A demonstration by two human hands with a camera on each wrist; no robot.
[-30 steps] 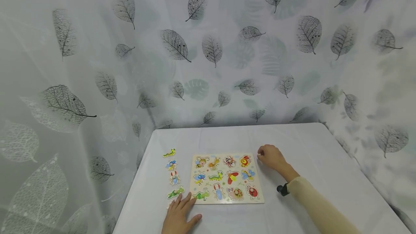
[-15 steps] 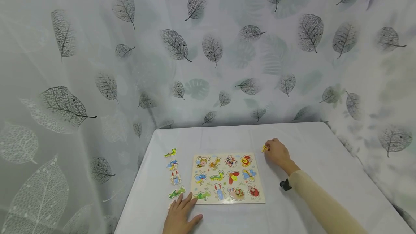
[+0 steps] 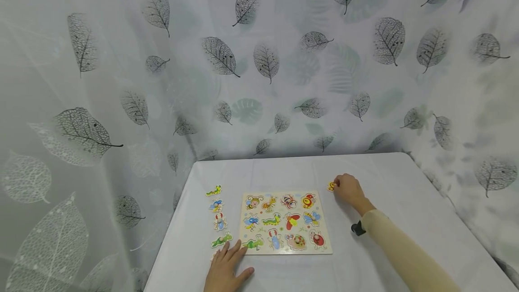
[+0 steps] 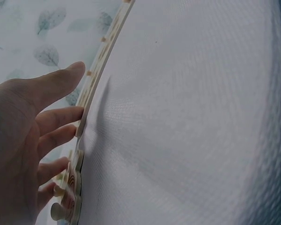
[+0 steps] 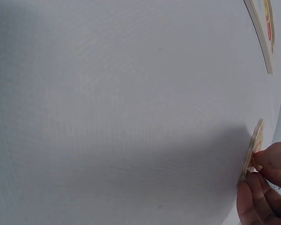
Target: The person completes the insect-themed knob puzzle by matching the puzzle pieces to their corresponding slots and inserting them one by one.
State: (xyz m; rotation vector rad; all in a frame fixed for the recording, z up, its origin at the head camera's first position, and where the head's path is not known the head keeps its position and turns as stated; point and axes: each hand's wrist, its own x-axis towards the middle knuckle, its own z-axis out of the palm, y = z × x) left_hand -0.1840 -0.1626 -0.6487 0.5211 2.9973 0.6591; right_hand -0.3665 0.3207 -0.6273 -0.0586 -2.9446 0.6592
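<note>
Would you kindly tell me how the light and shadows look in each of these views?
Head view: fairly even light, with a faint sheen along the near edge of the puzzle board; left wrist view: the white tabletop darkens toward the right edge; right wrist view: a broad, soft-edged shadow stretches leftward from the right hand and its puzzle piece.

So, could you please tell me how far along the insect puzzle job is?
Apparently done: the caterpillar, blue fly, beetle and grasshopper pieces lie loose left of the board. In hand: the right hand pinches a yellow piece right of the board. Likely left: the snail and ladybird, seemingly still seated in the bottom row, assuming pieces are coming out; the pictures don't settle that direction.
</note>
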